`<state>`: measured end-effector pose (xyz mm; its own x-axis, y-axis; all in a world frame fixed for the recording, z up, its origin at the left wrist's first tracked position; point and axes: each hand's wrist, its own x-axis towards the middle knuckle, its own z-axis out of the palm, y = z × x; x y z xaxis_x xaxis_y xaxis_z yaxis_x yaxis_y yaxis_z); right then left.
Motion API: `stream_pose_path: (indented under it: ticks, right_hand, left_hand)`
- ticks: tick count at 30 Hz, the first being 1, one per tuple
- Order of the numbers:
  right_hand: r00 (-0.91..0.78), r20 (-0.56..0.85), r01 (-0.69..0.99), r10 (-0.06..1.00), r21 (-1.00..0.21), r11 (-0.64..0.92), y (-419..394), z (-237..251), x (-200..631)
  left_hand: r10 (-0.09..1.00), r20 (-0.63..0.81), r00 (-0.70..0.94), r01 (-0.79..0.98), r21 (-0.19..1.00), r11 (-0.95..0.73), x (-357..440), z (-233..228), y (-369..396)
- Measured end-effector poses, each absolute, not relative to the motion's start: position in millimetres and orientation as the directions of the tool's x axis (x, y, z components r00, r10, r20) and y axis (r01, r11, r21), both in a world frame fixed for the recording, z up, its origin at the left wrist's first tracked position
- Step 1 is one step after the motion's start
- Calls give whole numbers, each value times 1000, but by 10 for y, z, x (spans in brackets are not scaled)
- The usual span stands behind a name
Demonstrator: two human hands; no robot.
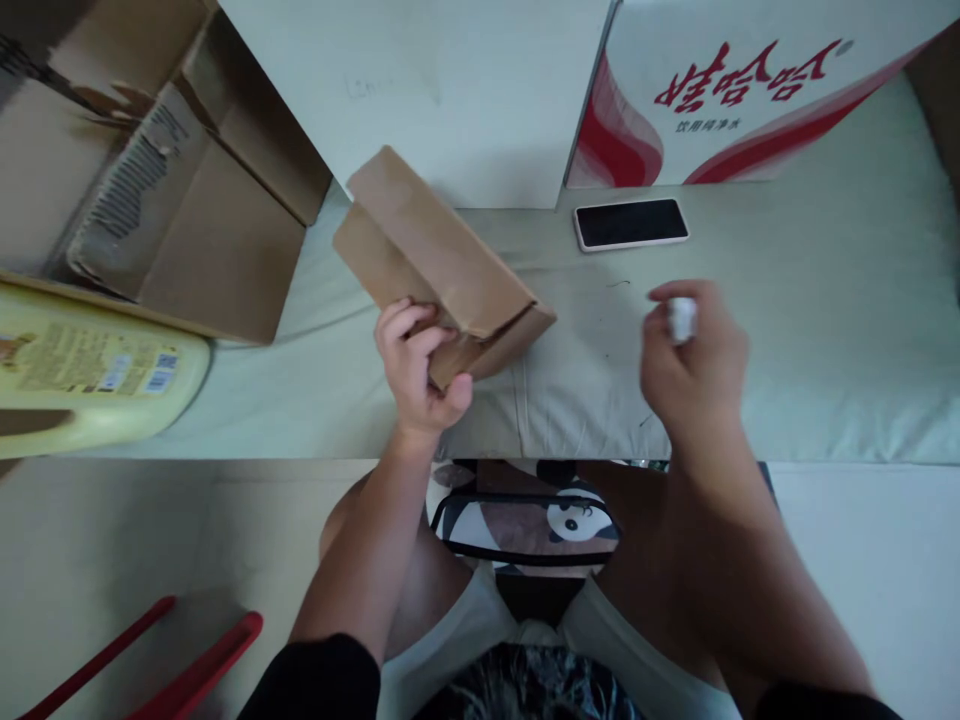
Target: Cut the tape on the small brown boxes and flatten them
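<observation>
A small brown cardboard box (457, 265) is tilted above the pale green covered surface. My left hand (416, 365) grips its near edge, with the thumb at the lower corner and the fingers along the side. Off to the right, apart from the box, my right hand (705, 355) is closed on a small white object (682, 320). Its end shows between thumb and forefinger, too blurred to name. A phone (631, 224) with a dark screen lies between the hands, farther back.
A large open carton (217, 230) stands at the left behind a yellow jug (105, 370). Along the back are a plain white box (465, 90) and a red-and-white printed carton (720, 150). The pale green surface (840, 330) ends in front of my knees. Red bars (202, 665) show at lower left.
</observation>
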<state>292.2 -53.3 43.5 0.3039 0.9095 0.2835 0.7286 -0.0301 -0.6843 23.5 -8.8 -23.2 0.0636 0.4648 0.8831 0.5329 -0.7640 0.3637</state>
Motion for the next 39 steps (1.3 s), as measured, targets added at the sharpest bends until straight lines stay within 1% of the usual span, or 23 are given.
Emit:
stream_pose_path:
  ticks: [1,2,4,5,7,9,10,12,14,15,17,22,25,29,31,33,36,39]
  right_hand:
    - [253,143,797,957,-591,-123,-532,395,2934]
    - [226,33,842,974,-509,-178,-530,362,2933]
    - [203,-131,885,970,-400,-239,-518,317,2904]
    - [200,-190,896,961,-362,-258,-508,301,2885]
    - [207,-244,909,947,-311,-279,-490,264,2860]
    - [203,-216,917,955,-300,-263,-476,201,2859]
    - [190,-171,922,967,-307,-235,-471,158,2865]
    - [145,-46,929,988,-337,-152,-464,65,2879]
    - [95,67,920,993,-386,-62,-457,-11,2882]
    - [79,103,908,992,-417,-29,-453,-33,2878]
    - [65,142,877,988,-481,11,-444,-45,2861]
    - [0,175,805,985,-584,103,-439,24,2798]
    - [-88,154,777,984,-607,164,-452,45,2769]
    - [-180,121,775,976,-594,217,-464,37,2758]
    - [-170,123,781,978,-588,210,-461,36,2765]
    - [-130,146,770,981,-608,193,-456,49,2774]
    - [-60,220,728,974,-658,194,-458,94,2777]
    - [-35,290,677,956,-697,236,-476,140,2765]
  left_hand:
    - [493,869,-24,517,433,-738,193,-266,-106]
    - [524,846,-100,502,498,-707,154,-301,-125]
    - [588,770,-247,474,625,-620,85,-363,-150]
    - [623,717,-313,457,689,-563,57,-388,-150]
    - [700,565,-436,372,822,-432,16,-416,-114]
    - [779,348,-522,176,937,-302,-5,-414,-44]
    - [810,234,-538,50,968,-246,-9,-402,-5]
    - [847,51,-528,-188,966,-176,-14,-361,59]
    - [872,-44,-488,-348,926,-148,-29,-309,84]
    - [885,-57,-462,-390,909,-145,-42,-283,81]
    - [914,-42,-403,-413,900,-141,-80,-238,52]
    - [947,15,-320,-325,937,-125,-134,-190,-16]
    - [953,4,-303,-322,941,-106,-101,-177,-16]
    - [964,-57,-260,-331,943,-33,-45,-138,-20]
    - [970,-69,-232,-314,949,-8,-23,-119,-28]
    - [973,-47,-228,-284,959,-20,-7,-117,-34]
    - [964,13,-265,-216,974,-73,-5,-166,-29]
    - [957,70,-280,-105,989,-103,-29,-236,-13]
